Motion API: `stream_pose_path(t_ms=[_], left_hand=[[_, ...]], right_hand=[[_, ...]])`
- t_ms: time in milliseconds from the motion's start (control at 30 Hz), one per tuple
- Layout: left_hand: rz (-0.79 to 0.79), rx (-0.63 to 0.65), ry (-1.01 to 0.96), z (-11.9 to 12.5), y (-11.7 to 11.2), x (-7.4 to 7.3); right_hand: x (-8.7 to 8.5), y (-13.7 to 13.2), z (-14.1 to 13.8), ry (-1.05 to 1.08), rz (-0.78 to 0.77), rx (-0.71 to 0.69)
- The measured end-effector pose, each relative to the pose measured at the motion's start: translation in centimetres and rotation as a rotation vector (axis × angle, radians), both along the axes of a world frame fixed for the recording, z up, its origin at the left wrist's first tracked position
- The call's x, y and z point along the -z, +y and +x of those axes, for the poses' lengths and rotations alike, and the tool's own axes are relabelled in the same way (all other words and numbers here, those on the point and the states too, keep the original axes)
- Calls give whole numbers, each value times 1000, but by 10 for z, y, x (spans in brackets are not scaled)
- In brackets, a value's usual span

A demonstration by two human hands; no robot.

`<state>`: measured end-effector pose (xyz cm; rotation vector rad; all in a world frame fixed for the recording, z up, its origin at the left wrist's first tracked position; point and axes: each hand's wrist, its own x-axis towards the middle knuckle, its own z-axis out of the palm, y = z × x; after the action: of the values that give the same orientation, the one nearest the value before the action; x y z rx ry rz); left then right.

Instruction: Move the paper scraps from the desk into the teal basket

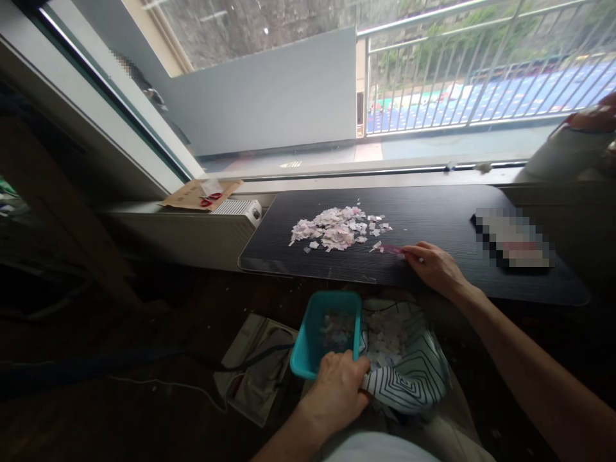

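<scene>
Bright daylight comes through a wide window (269, 102) behind a dark bench (443, 224) with rounded corners. Near its right end, a blurred-out item (513, 240) cannot be identified, and a whitish object (558, 151) past the far right corner is cut off by the picture's side. Shadow hides much of the floor. Inside the teal bin (302, 356), just off the near edge, the scraps are dim, and the left hand (339, 385) covers part of its rim. That hand's grip is closed on the rim; whether it also pinches the patterned cloth (409, 388) beside it, I cannot tell. More scraps lie on the cloth.

On the left half of the bench, away from its edges, spreads a loose paper pile (337, 228): small, flat, whitish and pale pink bits, ragged at the fringe. By the near edge, the right hand (428, 266) has its grip closed on a thin pink strip (392, 249), too faint to make out fully, its tip at stray scraps.
</scene>
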<state>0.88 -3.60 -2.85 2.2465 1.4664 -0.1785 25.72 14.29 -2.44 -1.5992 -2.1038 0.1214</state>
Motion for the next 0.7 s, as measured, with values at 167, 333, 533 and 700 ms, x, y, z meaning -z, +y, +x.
stream_pose_path(t_ms=[167,333,533,700], left_hand=[[-23,-16,77,13,-13,8],[-42,3,114,23,-14,8],[-10,47,122,20,-12,8],[1,98,111,14,-10,4]], right_hand=[[8,0,-1,68,22,25],[14,0,0,118,68,27],[19,-2,1,159,82,0],[20,-1,1,154,91,0]])
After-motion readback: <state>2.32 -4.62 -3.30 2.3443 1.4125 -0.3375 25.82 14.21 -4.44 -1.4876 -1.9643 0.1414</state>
